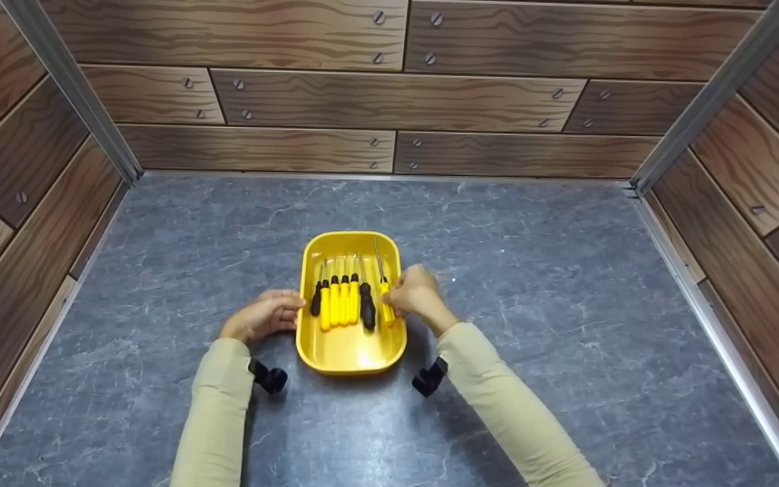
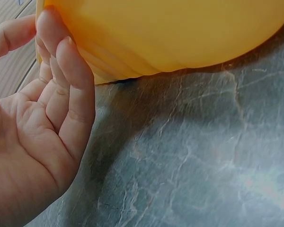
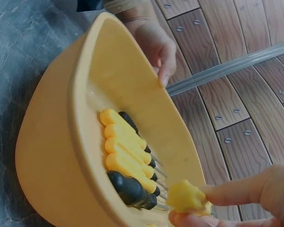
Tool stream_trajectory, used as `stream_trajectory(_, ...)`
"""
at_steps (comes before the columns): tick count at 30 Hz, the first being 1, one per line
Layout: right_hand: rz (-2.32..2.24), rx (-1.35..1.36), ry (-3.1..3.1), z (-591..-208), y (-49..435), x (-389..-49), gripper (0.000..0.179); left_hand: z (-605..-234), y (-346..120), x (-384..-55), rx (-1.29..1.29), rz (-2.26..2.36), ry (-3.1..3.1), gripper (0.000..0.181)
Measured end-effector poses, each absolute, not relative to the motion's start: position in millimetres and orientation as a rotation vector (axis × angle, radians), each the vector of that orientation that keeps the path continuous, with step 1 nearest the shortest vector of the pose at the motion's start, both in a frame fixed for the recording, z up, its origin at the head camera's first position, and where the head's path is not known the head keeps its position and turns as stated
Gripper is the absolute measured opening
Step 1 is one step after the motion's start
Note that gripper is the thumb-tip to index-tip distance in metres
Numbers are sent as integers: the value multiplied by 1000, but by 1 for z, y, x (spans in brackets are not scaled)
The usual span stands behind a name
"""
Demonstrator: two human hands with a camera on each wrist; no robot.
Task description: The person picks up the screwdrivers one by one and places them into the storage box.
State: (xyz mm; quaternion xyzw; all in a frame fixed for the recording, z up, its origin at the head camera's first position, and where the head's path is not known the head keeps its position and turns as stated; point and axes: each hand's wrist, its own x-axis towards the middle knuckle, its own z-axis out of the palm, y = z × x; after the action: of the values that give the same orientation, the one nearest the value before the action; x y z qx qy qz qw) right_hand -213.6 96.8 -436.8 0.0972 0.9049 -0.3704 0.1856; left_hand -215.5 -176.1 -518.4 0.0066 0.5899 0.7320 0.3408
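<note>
A yellow plastic tray (image 1: pixel 351 352) stands on the grey surface between both hands. My left hand (image 1: pixel 269 315) holds its left wall, thumb at the rim and fingers curled against the outside. My right hand (image 1: pixel 418 294) pinches the yellow handle of a screwdriver (image 3: pixel 185 196) inside the tray's right side, its thin shaft pointing to the far end. Left of it lies a black-handled screwdriver (image 1: pixel 367 308). Several yellow-handled screwdrivers (image 1: pixel 334 304) lie side by side, tips away from me, with a small black-handled tool (image 1: pixel 316 301) at the left end.
The grey marbled table (image 1: pixel 538 325) spreads around the tray. Wood-patterned panels (image 1: pixel 335 98) stand at the back and both sides, joined by metal corner posts (image 1: pixel 714 95). A black wrist camera (image 1: pixel 269 377) sticks out from the left sleeve, another (image 1: pixel 429 377) from the right.
</note>
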Motion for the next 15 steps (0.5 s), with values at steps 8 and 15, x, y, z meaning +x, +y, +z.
stream_trajectory(8, -849, 221, 2735, -437, 89, -212, 24, -519, -177, -218, 29, 1880, 1544, 12)
stream_trajectory(15, -747, 170, 2829, -440, 79, -211, 17, -520, -178, -217, 36, 1893, 1533, 14)
